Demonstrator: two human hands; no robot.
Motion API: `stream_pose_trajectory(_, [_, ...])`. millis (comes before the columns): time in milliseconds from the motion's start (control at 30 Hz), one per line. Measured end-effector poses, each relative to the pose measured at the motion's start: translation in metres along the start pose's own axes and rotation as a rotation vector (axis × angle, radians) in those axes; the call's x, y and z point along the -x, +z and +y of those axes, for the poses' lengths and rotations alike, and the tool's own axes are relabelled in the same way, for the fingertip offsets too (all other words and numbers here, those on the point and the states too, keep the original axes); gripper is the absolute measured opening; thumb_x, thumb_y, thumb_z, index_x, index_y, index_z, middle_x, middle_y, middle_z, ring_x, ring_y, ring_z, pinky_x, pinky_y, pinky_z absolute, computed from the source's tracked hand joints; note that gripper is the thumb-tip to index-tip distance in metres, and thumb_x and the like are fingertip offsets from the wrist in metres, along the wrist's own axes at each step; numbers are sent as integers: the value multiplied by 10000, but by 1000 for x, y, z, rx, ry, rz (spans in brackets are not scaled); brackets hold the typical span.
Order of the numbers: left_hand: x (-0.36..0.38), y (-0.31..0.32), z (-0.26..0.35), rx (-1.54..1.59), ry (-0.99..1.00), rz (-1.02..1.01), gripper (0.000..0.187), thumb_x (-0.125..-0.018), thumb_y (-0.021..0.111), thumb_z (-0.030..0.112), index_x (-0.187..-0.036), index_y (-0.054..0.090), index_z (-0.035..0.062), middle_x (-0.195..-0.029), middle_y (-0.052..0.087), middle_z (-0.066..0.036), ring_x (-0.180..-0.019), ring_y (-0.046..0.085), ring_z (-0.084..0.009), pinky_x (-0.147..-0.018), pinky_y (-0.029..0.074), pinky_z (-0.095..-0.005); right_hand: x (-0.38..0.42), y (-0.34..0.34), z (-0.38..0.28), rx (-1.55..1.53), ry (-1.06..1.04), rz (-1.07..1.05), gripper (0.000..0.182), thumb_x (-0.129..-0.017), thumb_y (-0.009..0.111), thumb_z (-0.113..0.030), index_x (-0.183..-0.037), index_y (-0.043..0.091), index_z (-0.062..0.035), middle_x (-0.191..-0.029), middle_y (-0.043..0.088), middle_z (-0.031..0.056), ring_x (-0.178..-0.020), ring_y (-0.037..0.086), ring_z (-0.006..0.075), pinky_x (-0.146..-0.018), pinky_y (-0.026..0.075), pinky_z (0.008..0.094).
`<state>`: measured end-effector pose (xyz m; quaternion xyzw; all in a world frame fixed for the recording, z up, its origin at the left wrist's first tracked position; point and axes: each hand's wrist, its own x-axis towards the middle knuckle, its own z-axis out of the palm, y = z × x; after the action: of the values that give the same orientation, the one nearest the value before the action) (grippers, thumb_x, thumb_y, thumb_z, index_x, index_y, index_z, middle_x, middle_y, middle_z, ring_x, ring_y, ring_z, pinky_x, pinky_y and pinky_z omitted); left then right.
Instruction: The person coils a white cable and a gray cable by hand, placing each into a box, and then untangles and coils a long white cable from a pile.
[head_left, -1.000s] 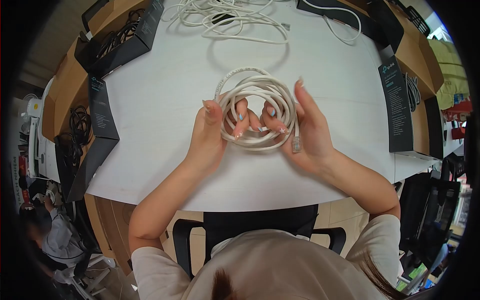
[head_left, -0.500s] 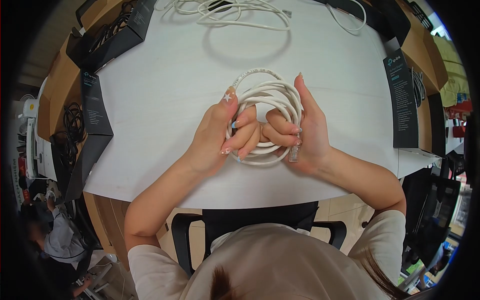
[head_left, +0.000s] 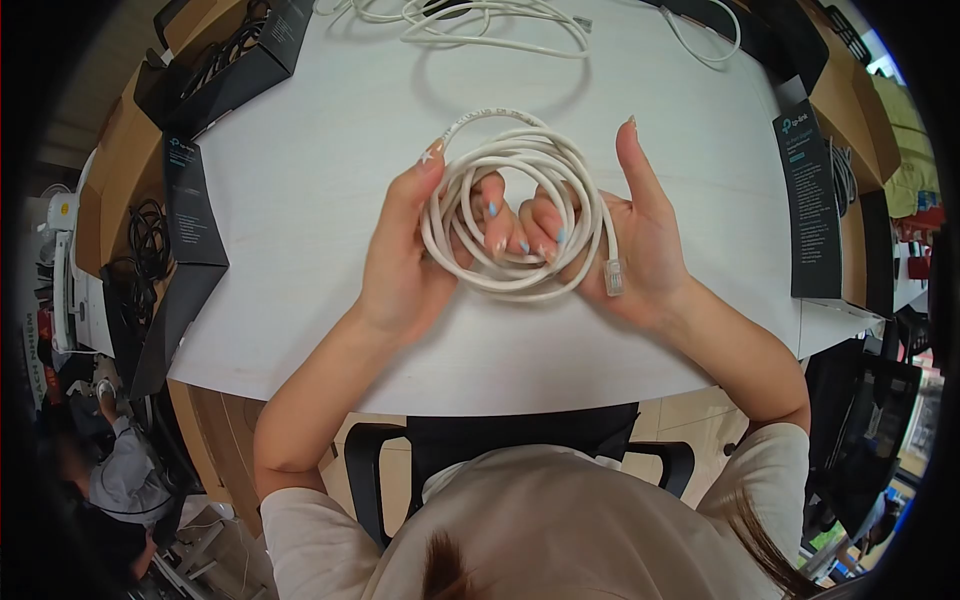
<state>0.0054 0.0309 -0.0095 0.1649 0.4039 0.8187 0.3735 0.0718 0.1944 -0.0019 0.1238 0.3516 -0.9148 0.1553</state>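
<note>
A coil of white cable is held up over the near part of the white bench. The left hand grips its left side, thumb on the outer loops and fingers curled inside the ring. The right hand holds the other side with fingers hooked through, its thumb raised clear. A clear plug hangs in front of the right palm. Strands cover some fingertips, so whether the two hands touch is hard to tell.
</note>
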Motion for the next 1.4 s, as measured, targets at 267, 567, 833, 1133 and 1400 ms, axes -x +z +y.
stream_pose_trajectory(267, [0, -5, 9, 76, -56, 69, 460, -973, 281, 377, -1090, 508, -6, -919, 606, -100, -849, 611, -169, -745, 505, -293, -8, -17, -5, -35, 50, -39, 586, -961, 252, -489, -1095, 530, 9, -943, 613, 112, -880, 599, 178, -812, 468, 310])
stream_pose_trajectory(567, [-6, 7, 3, -343, 79, 372, 305, -967, 408, 293, -1108, 511, 44, -846, 584, -29, -733, 538, -63, -667, 457, -202, -3, -7, 0, 602, -265, 16, 372, -938, 416, -307, -1163, 476, -18, -914, 607, 71, -843, 590, 106, -745, 467, 240])
stream_pose_trajectory(833, [-3, 2, -9, -474, 210, 239, 348, -981, 344, 298, -1235, 405, 69, -1095, 500, -67, -846, 507, -98, -727, 429, -233, -2, -5, -3, 745, -428, 6, 278, -896, 540, -127, -1124, 480, 19, -822, 612, 59, -660, 610, 101, -590, 488, 237])
stream_pose_trajectory(1133, [0, -3, -5, -437, 148, 245, 445, -976, 248, 417, -1263, 382, 104, -1210, 474, -83, -953, 505, -129, -787, 429, -280, -16, -14, -121, 882, -928, 226, 187, -906, 505, -96, -1054, 500, 19, -715, 571, 49, -622, 633, 127, -511, 473, 236])
stream_pose_trajectory(1400, [-6, -6, -9, -452, 99, 222, 368, -973, 300, 357, -1148, 427, 59, -1085, 518, -110, -835, 548, -133, -667, 478, -281, -121, -103, -326, 1058, -1461, 1227, 276, -788, 614, -141, -1004, 572, 25, -899, 628, 226, -858, 616, 366, -747, 477, 413])
